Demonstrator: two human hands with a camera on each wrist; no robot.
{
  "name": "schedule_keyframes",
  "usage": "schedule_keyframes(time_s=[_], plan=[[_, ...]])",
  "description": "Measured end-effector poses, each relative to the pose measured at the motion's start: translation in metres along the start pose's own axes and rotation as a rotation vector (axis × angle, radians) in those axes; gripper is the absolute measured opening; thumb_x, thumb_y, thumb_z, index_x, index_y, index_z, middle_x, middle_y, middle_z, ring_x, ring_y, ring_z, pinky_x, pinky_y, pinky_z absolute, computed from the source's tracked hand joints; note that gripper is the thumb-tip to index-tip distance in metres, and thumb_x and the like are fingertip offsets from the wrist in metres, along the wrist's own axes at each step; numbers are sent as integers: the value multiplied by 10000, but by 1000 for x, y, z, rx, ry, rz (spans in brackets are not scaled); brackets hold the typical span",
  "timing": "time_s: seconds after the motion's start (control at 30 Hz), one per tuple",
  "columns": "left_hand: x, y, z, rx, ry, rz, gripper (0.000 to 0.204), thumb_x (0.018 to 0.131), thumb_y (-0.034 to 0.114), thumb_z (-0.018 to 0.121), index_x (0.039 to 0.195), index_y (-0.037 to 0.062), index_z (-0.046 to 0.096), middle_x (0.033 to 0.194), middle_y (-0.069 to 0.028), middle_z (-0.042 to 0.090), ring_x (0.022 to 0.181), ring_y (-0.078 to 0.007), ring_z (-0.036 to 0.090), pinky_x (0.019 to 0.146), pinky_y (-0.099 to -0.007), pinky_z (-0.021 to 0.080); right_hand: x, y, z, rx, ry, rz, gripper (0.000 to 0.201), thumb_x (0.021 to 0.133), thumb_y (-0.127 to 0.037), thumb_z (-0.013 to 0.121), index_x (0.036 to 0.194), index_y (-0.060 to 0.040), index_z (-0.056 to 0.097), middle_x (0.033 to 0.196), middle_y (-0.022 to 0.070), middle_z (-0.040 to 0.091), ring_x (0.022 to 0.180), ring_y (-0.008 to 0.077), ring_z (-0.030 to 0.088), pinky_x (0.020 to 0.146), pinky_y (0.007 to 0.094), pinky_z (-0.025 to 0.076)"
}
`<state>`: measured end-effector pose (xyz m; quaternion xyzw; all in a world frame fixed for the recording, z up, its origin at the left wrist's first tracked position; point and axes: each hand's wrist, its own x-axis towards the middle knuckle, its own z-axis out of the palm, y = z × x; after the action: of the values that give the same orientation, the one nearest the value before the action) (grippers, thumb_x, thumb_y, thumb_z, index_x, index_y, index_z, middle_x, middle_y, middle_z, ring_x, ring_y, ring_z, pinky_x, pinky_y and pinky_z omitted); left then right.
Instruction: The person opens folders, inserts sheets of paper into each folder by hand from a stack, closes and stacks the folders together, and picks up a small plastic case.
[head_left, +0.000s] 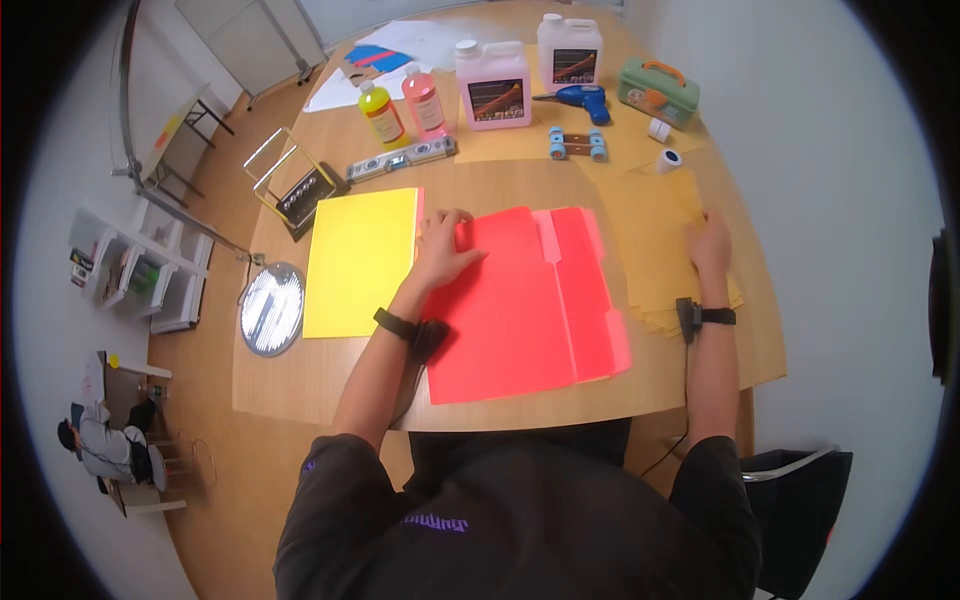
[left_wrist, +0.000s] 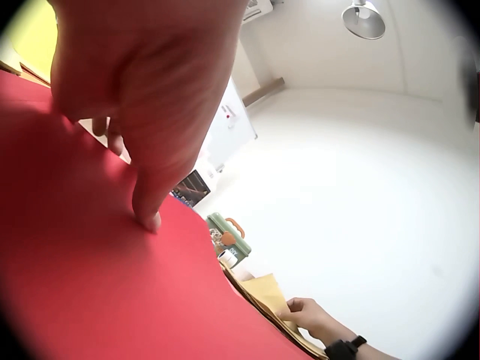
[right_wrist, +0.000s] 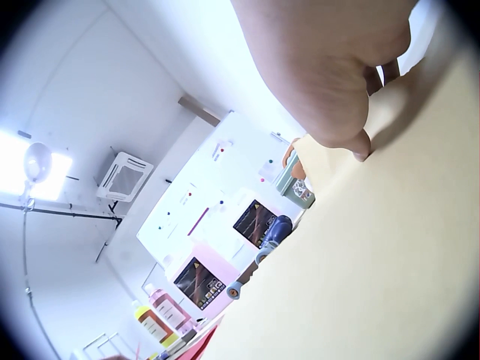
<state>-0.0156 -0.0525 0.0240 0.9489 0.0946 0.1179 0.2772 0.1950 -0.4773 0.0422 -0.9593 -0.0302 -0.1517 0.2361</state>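
My left hand [head_left: 445, 250] rests at the upper left edge of a stack of red file folders [head_left: 500, 310] in the head view. Its thumb touches the red surface, spread from the other fingers, as the left wrist view shows. At the right, my right hand [head_left: 708, 245] pinches the right edge of a fanned pile of tan paper envelopes [head_left: 655, 240]. The right wrist view shows the thumb on top of the tan paper [right_wrist: 360, 247], other fingers partly hidden past its edge. Left of the red stack lies a yellow folder [head_left: 360, 265].
Behind stand two pink-filled jugs [head_left: 495, 90], yellow and pink bottles [head_left: 382, 115], a level [head_left: 400, 158], a blue drill [head_left: 585, 100], a toy car [head_left: 578, 145] and a green toolbox [head_left: 655, 95]. A Newton's cradle [head_left: 305, 195] and round mirror-like disc [head_left: 272, 308] are left.
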Motion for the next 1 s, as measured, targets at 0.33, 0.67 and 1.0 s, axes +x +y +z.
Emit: schedule_keyframes(time_s=[0.33, 0.67, 1.0], plan=[[5, 2, -10, -709, 117, 92, 312, 940, 68, 640, 1219, 30, 505, 1171, -101, 583, 1126, -220, 581, 972, -356, 475, 4, 11, 11, -9, 40, -65, 427, 869, -222, 725, 1227, -19, 609, 1226, 197, 658, 1153, 387, 611, 956, 447, 500], [0, -24, -26, -1277, 260, -21, 313, 1031, 257, 429, 1152, 28, 606, 1017, -67, 621, 900, -131, 588, 777, -277, 503, 8, 16, 14, -54, 9, -94, 461, 871, -246, 729, 1254, -23, 602, 1270, 182, 636, 1176, 372, 601, 981, 436, 492], [-6, -26, -15, -1250, 136, -155, 285, 1007, 294, 453, 906, 69, 596, 928, -41, 582, 798, -121, 559, 722, -258, 476, 11, 24, 20, -226, 122, -189, 415, 867, -264, 728, 1201, -41, 622, 1213, 173, 614, 1131, 384, 589, 952, 443, 495]])
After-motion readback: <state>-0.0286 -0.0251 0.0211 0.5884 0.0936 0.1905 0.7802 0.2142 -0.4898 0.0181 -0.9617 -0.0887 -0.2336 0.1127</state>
